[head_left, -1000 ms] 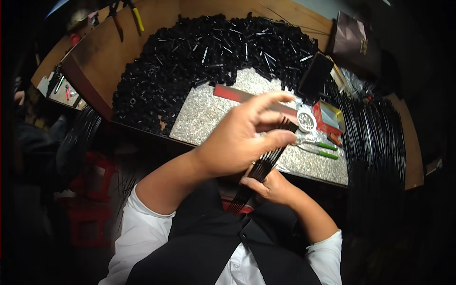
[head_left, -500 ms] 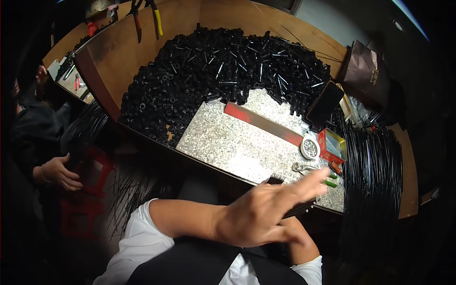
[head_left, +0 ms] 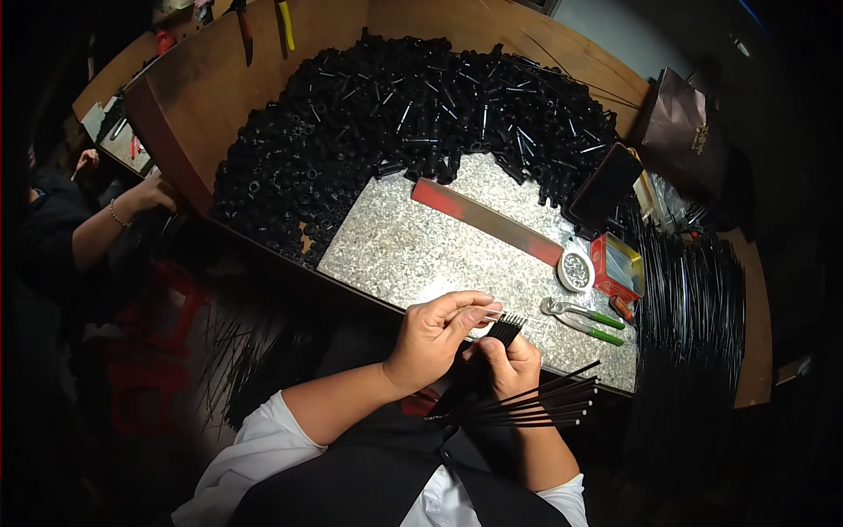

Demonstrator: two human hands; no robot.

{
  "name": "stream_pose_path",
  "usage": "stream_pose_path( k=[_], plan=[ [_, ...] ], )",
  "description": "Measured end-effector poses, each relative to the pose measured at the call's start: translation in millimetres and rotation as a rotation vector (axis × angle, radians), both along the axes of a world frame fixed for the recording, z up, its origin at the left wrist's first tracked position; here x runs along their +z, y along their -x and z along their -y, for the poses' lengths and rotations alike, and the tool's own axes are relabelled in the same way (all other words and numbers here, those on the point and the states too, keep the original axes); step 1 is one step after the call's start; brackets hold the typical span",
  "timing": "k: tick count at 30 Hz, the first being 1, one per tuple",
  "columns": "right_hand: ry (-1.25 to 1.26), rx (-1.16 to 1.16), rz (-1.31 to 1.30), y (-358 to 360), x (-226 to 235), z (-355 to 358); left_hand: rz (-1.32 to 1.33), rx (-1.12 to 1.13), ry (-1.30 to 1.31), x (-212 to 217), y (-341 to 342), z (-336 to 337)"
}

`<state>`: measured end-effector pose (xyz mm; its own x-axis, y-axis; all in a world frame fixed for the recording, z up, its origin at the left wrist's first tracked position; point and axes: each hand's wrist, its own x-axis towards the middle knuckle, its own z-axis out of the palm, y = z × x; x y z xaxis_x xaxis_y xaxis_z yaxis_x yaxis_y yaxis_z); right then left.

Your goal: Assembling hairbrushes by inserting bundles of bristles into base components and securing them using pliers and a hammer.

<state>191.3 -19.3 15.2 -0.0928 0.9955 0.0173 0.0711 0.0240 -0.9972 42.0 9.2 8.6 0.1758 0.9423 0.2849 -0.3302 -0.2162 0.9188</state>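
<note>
Black thin rods [head_left: 504, 331] stand in a tight row in the person's right hand [head_left: 512, 364], which is clamped around them with the thumb across the near side, just in front of the table [head_left: 386, 241]. More dark rods fan out [head_left: 544, 406] below that hand, over the forearm; whether they belong to the same bundle cannot be told. The left hand [head_left: 432, 341] has thumb and fingertips pinched together on a thin pale piece [head_left: 493, 311], close to the upper ends of the row.

On the speckled table a flat bar [head_left: 487, 224], red at both ends, lies at a slant. Near its right end stand a round white cup [head_left: 576, 270] and, just beside it, an open red box [head_left: 617, 266]. Pliers [head_left: 584, 321] with green handles lie below these. A heap of black tubular parts [head_left: 421, 105] covers the far side, and long dark strands [head_left: 689, 299] hang over the right edge. At left, a co-worker's hand [head_left: 156, 193] shows, a bracelet at the wrist.
</note>
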Motion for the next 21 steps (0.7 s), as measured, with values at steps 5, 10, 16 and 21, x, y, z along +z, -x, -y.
stream_pose_path(
  k=[5,10,16,21],
  plan=[
    [-0.035,0.016,-0.015,5.4,1.5,-2.5,-0.048,0.095,0.009,6.1,-2.9,0.7],
    [-0.123,0.016,0.073,7.0,6.2,-4.5,-0.164,0.198,-0.045,9.3,-11.7,-0.8],
    [-0.012,0.064,-0.033,4.1,-4.0,-6.0,-0.351,0.263,-0.240,7.9,18.4,-24.0],
    [-0.013,0.024,0.007,1.7,-4.9,-5.9,-1.081,0.934,-0.431,12.9,108.6,-139.4]
  ],
)
